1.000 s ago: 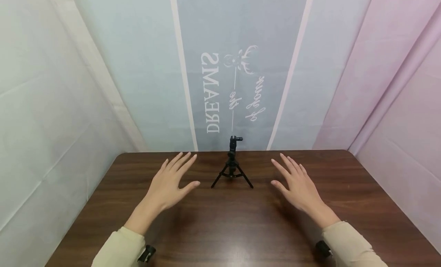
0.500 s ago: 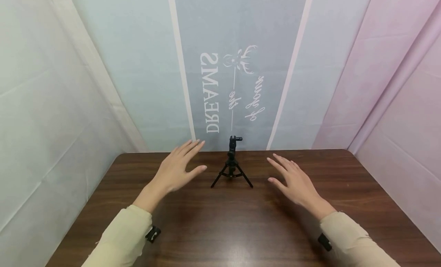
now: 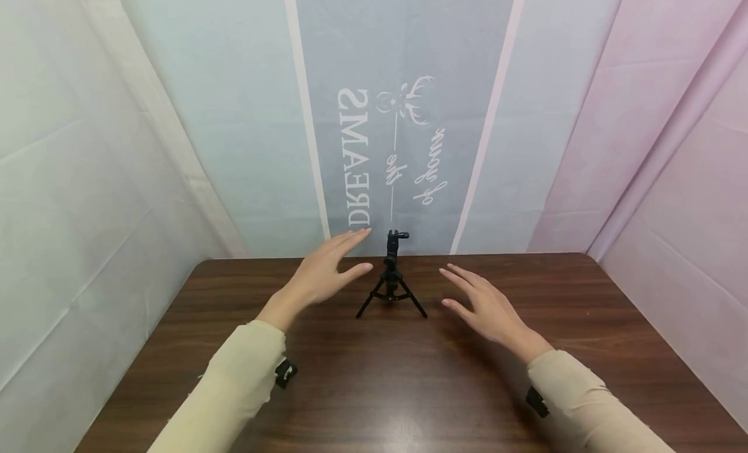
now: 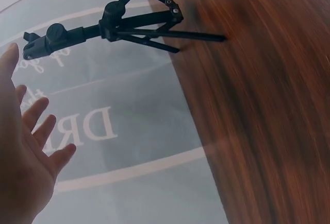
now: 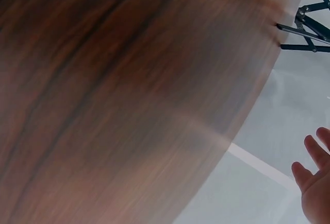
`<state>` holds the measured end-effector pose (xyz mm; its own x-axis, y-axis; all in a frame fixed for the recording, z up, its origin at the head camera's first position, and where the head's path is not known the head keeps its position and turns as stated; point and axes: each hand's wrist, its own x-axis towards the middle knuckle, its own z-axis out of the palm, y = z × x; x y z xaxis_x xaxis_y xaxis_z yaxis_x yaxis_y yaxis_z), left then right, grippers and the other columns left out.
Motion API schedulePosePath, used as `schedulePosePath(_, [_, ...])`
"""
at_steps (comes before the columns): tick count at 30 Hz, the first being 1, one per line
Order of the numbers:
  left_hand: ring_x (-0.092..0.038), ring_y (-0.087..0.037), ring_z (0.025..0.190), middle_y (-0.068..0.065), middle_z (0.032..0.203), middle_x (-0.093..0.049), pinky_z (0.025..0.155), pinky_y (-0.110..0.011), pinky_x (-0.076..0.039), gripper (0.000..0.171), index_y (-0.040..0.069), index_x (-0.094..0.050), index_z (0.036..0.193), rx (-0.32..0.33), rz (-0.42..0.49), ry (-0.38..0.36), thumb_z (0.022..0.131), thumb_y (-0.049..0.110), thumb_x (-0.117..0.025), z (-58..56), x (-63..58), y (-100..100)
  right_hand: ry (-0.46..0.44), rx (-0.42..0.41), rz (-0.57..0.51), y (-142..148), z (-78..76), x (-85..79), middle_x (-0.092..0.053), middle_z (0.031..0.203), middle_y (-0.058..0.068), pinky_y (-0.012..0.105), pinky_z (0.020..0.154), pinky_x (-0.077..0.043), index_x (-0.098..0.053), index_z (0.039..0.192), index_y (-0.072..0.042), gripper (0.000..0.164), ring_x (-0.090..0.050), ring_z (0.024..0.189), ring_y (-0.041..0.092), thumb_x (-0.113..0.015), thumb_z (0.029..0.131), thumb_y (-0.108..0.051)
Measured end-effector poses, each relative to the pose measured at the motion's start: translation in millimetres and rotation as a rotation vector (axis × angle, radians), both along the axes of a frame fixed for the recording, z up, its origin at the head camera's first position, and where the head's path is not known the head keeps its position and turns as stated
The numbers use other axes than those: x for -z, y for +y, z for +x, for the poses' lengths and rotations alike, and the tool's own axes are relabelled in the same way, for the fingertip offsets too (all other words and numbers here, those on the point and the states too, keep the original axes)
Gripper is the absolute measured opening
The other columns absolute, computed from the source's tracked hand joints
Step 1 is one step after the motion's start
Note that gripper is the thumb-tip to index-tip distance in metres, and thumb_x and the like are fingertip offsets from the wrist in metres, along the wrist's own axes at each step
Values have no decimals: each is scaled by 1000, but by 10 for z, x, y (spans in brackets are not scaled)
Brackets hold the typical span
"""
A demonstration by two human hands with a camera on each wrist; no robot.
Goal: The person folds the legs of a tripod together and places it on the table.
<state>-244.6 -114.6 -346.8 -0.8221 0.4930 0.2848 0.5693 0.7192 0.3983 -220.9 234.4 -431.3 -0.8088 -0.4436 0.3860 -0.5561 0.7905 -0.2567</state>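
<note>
A small black tripod (image 3: pixel 391 271) stands upright with its legs spread, near the far edge of the wooden table. On its left my left hand (image 3: pixel 324 268) is held up with straight fingers and the thumb apart, fingertips close to the tripod's upper part. My right hand (image 3: pixel 485 307) hovers to the right of the tripod, fingers extended toward it, with a wider gap. Neither hand holds anything. In the left wrist view the tripod (image 4: pixel 113 26) lies across the top, beyond my left hand (image 4: pixel 26 157). Only part of the tripod's legs (image 5: pixel 309 28) shows in the right wrist view.
The dark wood table (image 3: pixel 397 375) has rounded far corners. Right behind it hangs a grey-blue cloth backdrop (image 3: pixel 403 50) with mirrored white lettering. Pale cloth walls (image 3: pixel 87 180) stand at the left and right. Small black devices (image 3: pixel 285 373) sit under both sleeves at the wrists.
Both hands have moved in toward the tripod, the left one farther, rightward and forward. My right hand has shifted a little to the left. The tripod stays where it was.
</note>
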Motion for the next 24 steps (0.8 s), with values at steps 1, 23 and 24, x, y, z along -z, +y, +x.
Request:
schedulePosePath(1, [-27,-22,146,4,159,-31,115,-54,-27,68,37,-27,157,9,12,-14,97,64,-46,-18,3,27,-3,1,-9,-14,-3,-1,-37,156,6,56,107,-36,-40,153,-23,62,-41,137,35,-60,98,-45])
schedulePosePath(23, [-48,-12,131,7,145,-51,107,-40,-42,49,34,-47,148,58,388,-192,101,42,-57,-281,50,489,-194,-72,-170,-249,-141,32,-55,142,3,54,101,-44,-55,144,-19,51,-50,131,26,-65,97,-37])
schedulePosePath(24, [-50,-12,129,6,143,-52,105,-40,-44,48,34,-48,147,53,396,-193,100,41,-58,-290,46,509,-204,-71,-176,-256,-145,27,-56,141,3,53,101,-45,-55,143,-18,51,-51,130,26,-66,97,-36])
